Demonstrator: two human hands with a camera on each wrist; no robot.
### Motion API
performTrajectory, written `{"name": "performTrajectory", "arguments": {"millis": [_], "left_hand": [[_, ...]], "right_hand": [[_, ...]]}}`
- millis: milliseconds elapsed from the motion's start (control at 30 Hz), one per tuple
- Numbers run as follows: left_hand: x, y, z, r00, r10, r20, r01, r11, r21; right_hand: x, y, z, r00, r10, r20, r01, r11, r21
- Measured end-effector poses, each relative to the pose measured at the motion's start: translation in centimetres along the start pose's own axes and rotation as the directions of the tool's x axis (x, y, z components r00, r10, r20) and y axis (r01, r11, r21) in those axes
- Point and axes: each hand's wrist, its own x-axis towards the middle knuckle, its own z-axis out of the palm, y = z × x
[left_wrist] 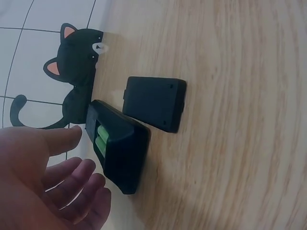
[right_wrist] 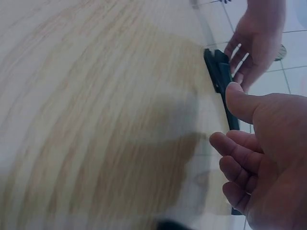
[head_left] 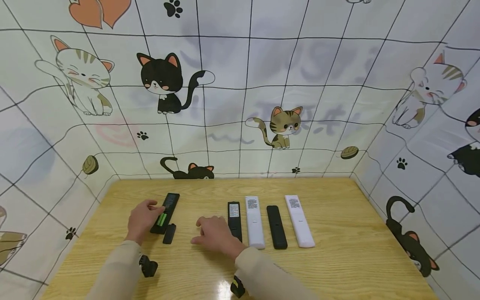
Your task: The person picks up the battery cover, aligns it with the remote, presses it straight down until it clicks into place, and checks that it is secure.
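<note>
At the left of the table a black remote control lies back side up, its battery compartment uncovered. Green batteries sit inside it. The remote's loose battery cover lies flat beside it. My left hand hovers at the remote's left side, thumb and fingers relaxed and spread apart. Whether a fingertip touches the remote I cannot tell. My right hand is over the table to the right of the cover. Its fingers are loosely bent, with nothing between them, and it partly hides a black remote with a white label.
Right of my right hand stand in a row a white remote, a plain black remote and another white remote. The wooden table meets cat-printed tiled walls at the back and sides.
</note>
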Motion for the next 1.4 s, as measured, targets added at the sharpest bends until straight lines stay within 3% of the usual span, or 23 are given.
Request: {"name": "performTrajectory", "arguments": {"millis": [233,633,933,1200,1400], "left_hand": [[0.6,-0.4,0.0,1.000,-0.017,0.003,0.017,0.998,0.053],[0.6,0.4,0.2,1.000,0.012,0.016,-0.014,0.995,0.095],[1.1,0.6,1.2,0.999,-0.024,0.030,0.020,0.992,0.127],[1.3,0.8,1.8,0.998,-0.060,0.023,0.057,0.991,0.124],[1.4,1.1,1.5,0.995,-0.089,0.044,0.085,0.992,0.097]], "right_hand": [[1.5,-2.3,1.7,0.999,0.007,-0.033,-0.011,0.992,-0.127],[3.2,-4.6,3.8,0.995,0.063,-0.084,-0.078,0.977,-0.199],[4.0,-5.6,4.4,0.990,0.108,-0.087,-0.128,0.955,-0.267],[4.2,-5.9,4.5,0.993,0.096,-0.068,-0.111,0.955,-0.275],[4.4,-6.2,4.2,0.992,0.116,-0.059,-0.126,0.968,-0.217]]}}
